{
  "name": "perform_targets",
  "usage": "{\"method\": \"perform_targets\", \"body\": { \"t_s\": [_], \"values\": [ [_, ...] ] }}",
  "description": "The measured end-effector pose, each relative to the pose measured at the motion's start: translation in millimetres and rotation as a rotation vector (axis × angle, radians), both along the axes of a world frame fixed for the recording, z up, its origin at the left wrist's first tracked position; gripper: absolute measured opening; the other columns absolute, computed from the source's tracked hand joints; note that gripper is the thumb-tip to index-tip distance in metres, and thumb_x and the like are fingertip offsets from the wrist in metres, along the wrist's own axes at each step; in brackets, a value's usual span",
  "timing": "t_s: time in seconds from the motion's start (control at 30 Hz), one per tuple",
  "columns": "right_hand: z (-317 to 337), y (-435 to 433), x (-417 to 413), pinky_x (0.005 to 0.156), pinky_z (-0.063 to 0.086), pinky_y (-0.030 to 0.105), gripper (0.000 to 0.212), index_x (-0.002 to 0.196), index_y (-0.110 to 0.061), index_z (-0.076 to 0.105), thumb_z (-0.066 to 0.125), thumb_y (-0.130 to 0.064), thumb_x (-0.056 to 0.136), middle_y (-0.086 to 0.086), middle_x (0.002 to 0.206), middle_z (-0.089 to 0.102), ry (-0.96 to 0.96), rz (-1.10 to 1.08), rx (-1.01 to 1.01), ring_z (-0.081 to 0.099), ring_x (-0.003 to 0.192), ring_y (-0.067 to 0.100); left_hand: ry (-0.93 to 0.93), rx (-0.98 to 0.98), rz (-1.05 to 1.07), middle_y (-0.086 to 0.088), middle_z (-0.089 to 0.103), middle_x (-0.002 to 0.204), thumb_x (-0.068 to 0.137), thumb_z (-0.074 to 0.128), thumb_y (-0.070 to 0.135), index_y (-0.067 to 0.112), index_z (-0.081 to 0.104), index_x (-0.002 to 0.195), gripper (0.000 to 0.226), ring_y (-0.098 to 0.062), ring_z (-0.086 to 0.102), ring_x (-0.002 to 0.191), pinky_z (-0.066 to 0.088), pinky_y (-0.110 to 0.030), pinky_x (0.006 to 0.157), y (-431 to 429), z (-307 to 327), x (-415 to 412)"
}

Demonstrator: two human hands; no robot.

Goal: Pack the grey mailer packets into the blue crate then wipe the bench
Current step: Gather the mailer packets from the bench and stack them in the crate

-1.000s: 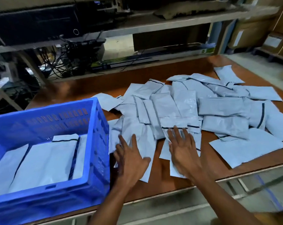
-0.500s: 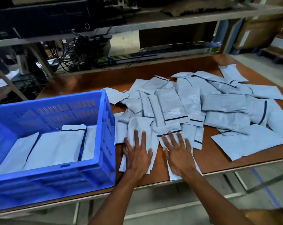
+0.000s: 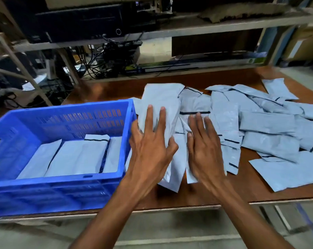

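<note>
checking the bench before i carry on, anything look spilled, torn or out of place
Nothing looks torn or spilled. The grey mailer packets lie in a loose, overlapping heap on the bench, while those in the blue crate lie flat. That fits packing under way.

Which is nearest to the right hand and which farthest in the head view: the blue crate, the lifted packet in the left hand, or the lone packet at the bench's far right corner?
From the right hand:
1. Lifted packet, just to its left, gripped by the left hand.
2. Blue crate, farther left on the bench.
3. Lone packet, at the far right corner.
</note>
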State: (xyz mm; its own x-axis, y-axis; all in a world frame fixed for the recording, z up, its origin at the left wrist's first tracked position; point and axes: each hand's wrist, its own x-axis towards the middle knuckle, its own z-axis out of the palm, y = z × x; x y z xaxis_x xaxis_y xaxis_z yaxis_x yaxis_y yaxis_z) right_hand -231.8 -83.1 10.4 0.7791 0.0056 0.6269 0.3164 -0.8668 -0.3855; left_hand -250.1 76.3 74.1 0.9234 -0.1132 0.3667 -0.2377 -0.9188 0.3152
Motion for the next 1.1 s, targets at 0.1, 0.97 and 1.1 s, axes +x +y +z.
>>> {"method": "perform_targets", "body": {
  "t_s": [0.1,0.97,1.1],
  "values": [
    [64,46,7,0.117,0.026,0.045,0.049,0.152,-0.014,0.033,0.027,-0.030,0.106,0.007,0.157,0.033,-0.120,0.079,0.034,0.024,0.148,0.027,-0.158,0.073,0.075,-0.006,-0.001,0.165,0.086,0.027,0.055,0.034,0.004,0.157,0.077,-0.038,0.018,0.146,0.019,-0.051,0.116,55,51,1],
    [-7,284,90,0.118,0.016,0.057,0.094,0.156,-0.023,-0.006,0.056,-0.048,0.090,0.010,0.164,-0.011,1.310,0.068,-0.803,0.001,0.149,0.042,1.048,0.652,-0.230,-0.007,-0.033,0.156,0.099,0.032,0.061,0.022,-0.005,0.157,0.079,-0.045,0.001,0.148,0.025,-0.054,0.114,260,-41,78],
    [-14,282,96,0.106,0.042,0.047,0.108,0.156,-0.028,0.005,0.073,-0.048,0.074,0.007,0.164,0.009,1.391,0.097,-0.912,0.045,0.135,0.035,1.083,0.669,-0.214,-0.005,-0.031,0.158,0.089,0.039,0.075,0.017,-0.009,0.157,0.101,-0.036,-0.009,0.150,0.012,-0.047,0.118,265,-29,74]
  ]
}}
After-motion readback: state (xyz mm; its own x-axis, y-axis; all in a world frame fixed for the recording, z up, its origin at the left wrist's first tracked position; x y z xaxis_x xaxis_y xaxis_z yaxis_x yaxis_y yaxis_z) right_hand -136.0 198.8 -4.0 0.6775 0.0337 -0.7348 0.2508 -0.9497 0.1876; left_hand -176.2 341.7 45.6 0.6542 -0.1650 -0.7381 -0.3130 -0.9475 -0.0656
